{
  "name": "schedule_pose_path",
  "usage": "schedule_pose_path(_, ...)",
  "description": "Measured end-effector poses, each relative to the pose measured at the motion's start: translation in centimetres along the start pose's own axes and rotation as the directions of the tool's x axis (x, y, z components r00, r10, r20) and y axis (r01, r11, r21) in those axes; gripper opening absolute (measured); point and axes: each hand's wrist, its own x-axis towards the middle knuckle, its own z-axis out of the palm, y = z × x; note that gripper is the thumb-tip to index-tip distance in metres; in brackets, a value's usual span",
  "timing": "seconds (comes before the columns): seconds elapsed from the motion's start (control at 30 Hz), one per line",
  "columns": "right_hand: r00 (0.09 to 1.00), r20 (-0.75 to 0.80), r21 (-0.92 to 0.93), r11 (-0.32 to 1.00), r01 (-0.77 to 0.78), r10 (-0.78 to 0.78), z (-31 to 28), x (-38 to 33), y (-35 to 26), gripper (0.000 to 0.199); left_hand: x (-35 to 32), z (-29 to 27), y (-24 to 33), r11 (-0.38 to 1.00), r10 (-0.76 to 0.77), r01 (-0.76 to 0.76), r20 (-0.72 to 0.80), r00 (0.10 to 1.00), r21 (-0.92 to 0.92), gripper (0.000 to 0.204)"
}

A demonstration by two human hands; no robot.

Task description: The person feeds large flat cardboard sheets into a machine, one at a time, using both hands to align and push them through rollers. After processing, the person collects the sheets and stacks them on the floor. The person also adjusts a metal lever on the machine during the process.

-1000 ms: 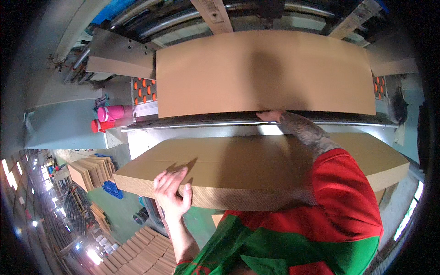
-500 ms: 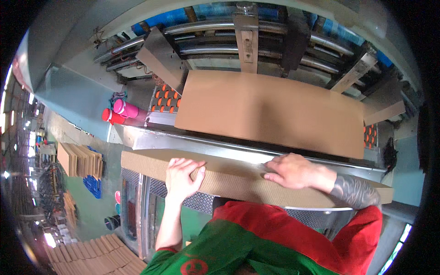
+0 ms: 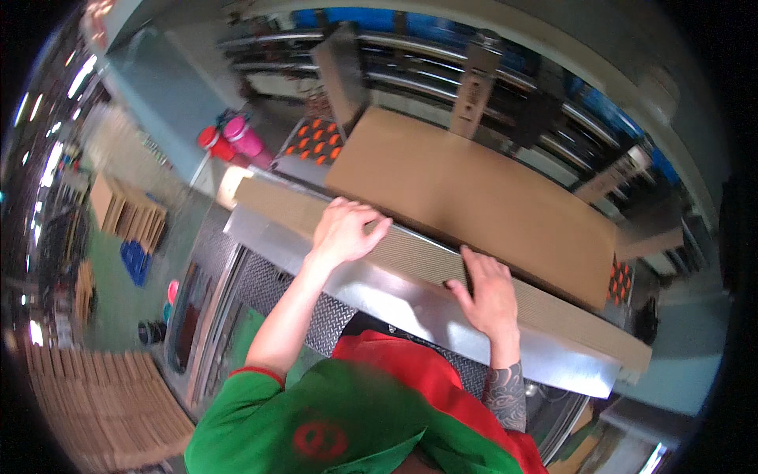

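A short-sleeved shirt [image 3: 347, 426] in green, with red across the shoulder and a round red emblem on the green. Both forearms are bare; a dark tattoo [image 3: 505, 395] covers the forearm below the right hand [image 3: 491, 294].

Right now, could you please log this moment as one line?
left hand: flat on cardboard stack | right hand: pressing stack's near edge | stack: lying on metal machine ledge
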Motion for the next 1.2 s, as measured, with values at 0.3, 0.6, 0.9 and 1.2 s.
schedule_pose_path(0.3,0.99,0.039,-0.013,0.991,-0.135,0.136,0.1,0.3,-2.1,0.052,-1.4,0.0,-0.6,0.999,0.003,-0.005,-0.07,0.998,-0.032,0.032)
schedule_pose_path(0.6,0.949,-0.303,-0.303,0.935,-0.183,0.087,-0.5,3.7,-12.1,0.064,-2.9,-0.8,-1.5,0.994,-0.015,0.028,0.118,0.993,-0.107,0.042)
schedule_pose_path(0.9,0.941,-0.091,-0.351,0.874,-0.336,0.325,7.5,8.1,-10.5,0.056,-3.9,-9.0,-11.1,0.879,0.141,-0.221,-0.213,0.967,-0.422,0.061)
schedule_pose_path(1.2,0.93,-0.112,-0.37,0.854,-0.366,0.351,7.5,8.7,-10.7,0.054,-6.5,-9.0,-36.7,0.372,-0.184,0.066,-0.004,0.983,-0.926,0.086)
